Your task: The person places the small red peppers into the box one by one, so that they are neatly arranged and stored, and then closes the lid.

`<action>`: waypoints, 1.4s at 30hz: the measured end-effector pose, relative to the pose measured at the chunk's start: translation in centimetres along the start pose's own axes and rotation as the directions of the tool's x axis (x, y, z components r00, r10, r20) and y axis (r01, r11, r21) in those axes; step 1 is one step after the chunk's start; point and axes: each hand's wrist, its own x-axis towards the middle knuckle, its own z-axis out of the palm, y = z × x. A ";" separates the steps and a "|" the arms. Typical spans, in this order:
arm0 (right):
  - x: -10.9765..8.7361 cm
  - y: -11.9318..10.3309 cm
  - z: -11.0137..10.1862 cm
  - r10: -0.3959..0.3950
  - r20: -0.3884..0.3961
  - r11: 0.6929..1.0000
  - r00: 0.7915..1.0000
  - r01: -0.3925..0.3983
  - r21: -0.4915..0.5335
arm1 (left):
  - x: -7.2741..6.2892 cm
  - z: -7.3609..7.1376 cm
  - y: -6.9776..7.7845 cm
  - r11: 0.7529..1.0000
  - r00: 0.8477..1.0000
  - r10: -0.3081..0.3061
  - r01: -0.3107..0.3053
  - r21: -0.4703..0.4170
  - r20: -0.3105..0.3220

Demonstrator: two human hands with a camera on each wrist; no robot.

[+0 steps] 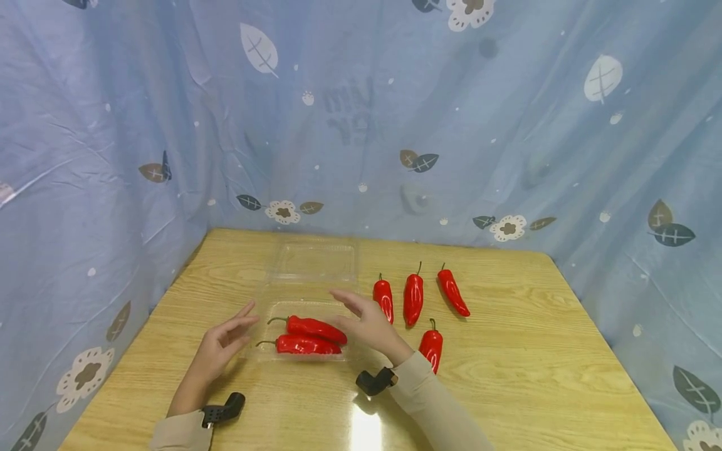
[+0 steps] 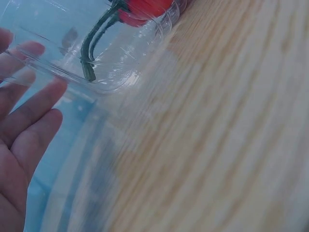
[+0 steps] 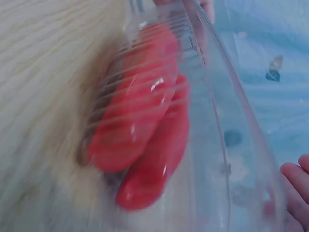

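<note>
Two red peppers with green stems, the upper one and the lower one, lie side by side in a clear plastic box. Its hinged lid is folded back behind it. My left hand is beside the box's left end with its fingers extended; in the left wrist view the fingertips are right at the clear rim, near the pepper stems. Over the right end is my right hand, fingers straight, nothing in its grasp. The right wrist view shows both peppers through the box wall.
To the right of the box, several more red peppers lie on the wooden table: three in a back row, including the middle one, and a nearer one beside my right forearm. A blue patterned curtain closes off the back and sides.
</note>
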 end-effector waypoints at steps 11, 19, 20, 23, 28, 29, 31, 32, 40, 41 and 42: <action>-4.6 -0.3 -2.3 0.034 -0.151 0.999 0.988 -0.034 0.004 | 0.1 0.0 0.1 1.000 1.000 0.002 -0.002 0.008 -0.004; -7.6 2.2 -3.9 0.005 -0.276 1.000 0.961 -0.006 -0.001 | 0.3 -0.1 0.1 1.000 1.000 0.005 -0.005 0.013 -0.007; -7.9 2.3 -4.2 0.002 -0.292 1.000 0.956 -0.003 -0.001 | 0.3 -0.1 0.1 1.000 1.000 0.000 0.000 0.012 -0.007; -8.8 2.6 -4.8 0.042 -0.338 0.999 0.940 -0.038 0.019 | 0.4 0.0 0.2 1.000 1.000 -0.012 0.012 0.006 -0.007; -10.5 2.8 -5.6 0.203 -0.387 0.979 0.900 -0.190 0.073 | 0.3 0.2 0.3 1.000 1.000 -0.019 0.019 -0.012 -0.003; -10.8 2.8 -5.8 0.227 -0.393 0.974 0.891 -0.214 0.077 | 0.3 0.2 0.3 1.000 1.000 -0.017 0.017 -0.013 -0.003; -11.4 3.0 -6.1 0.263 -0.409 0.964 0.874 -0.255 0.075 | 0.3 0.2 0.3 1.000 1.000 -0.015 0.015 -0.013 -0.004; -11.7 3.1 -6.2 0.275 -0.417 0.960 0.866 -0.269 0.075 | 0.3 0.2 0.2 1.000 1.000 -0.017 0.017 -0.013 -0.004; -13.7 3.6 -6.6 0.331 -0.447 0.943 0.831 -0.307 0.127 | 0.3 0.1 0.3 0.999 0.999 -0.036 0.036 -0.015 -0.004; -13.8 3.6 -6.5 0.342 -0.449 0.939 0.826 -0.319 0.128 | 0.3 0.1 0.3 0.999 0.999 -0.035 0.035 -0.016 -0.004; -13.9 3.7 -6.5 0.354 -0.450 0.934 0.820 -0.332 0.130 | 0.2 0.1 0.3 0.999 0.999 -0.034 0.034 -0.019 -0.003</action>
